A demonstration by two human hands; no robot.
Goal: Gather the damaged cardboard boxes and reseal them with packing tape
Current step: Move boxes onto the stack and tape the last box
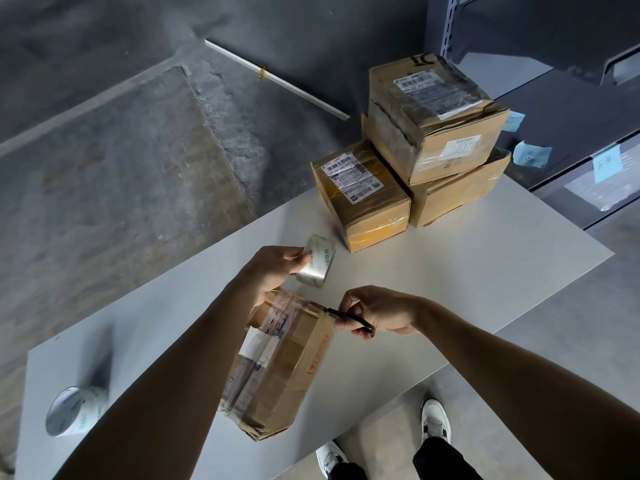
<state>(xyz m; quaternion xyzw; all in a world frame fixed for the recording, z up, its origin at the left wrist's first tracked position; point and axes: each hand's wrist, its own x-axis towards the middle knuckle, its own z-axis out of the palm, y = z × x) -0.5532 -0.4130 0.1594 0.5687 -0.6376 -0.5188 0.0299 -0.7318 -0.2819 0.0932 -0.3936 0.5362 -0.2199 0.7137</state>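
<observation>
A worn cardboard box (pixel 280 368) lies on the grey table (pixel 467 271) in front of me, clear tape running along its top. My left hand (pixel 273 268) holds a roll of clear packing tape (pixel 317 259) just above the box's far end, a strip stretching down onto the box. My right hand (pixel 377 311) grips black scissors (pixel 349 318), their blades at the tape on the box's far right corner.
Three cardboard boxes stand at the table's far end: a small one (pixel 360 195), a flat one (pixel 457 192) and a large one (pixel 433 116) stacked on it. A second tape roll (pixel 74 410) lies near the table's left edge. Shelving with blue notes (pixel 531 154) is at the right.
</observation>
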